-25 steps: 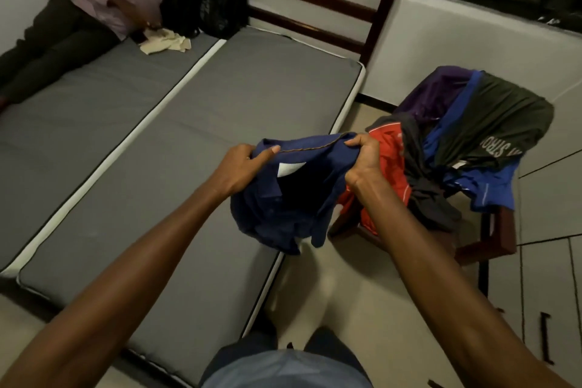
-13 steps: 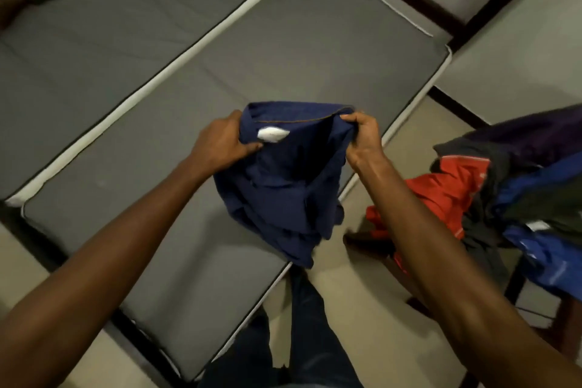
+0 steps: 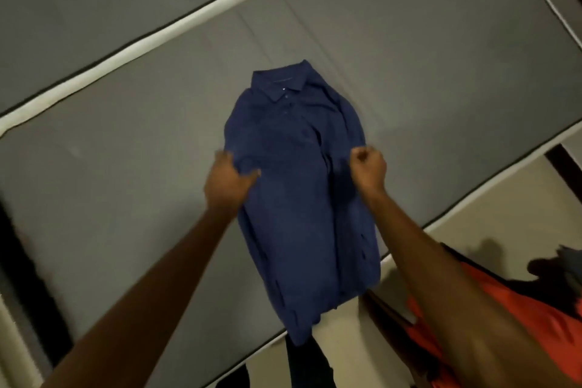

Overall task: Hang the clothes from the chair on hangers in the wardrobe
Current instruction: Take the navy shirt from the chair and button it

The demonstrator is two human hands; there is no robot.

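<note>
Shirt, one navy polo, lies flat on the near grey mattress, collar away, hem over the mattress edge. Left hand pinches the shirt's left side; right hand, fingers curled, grips its right side. Two mattresses lie side by side.

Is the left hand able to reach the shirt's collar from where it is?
Probably yes. The left hand already grips the blue shirt at its side, and the collar lies farther up the mattress with nothing covering it.
</note>
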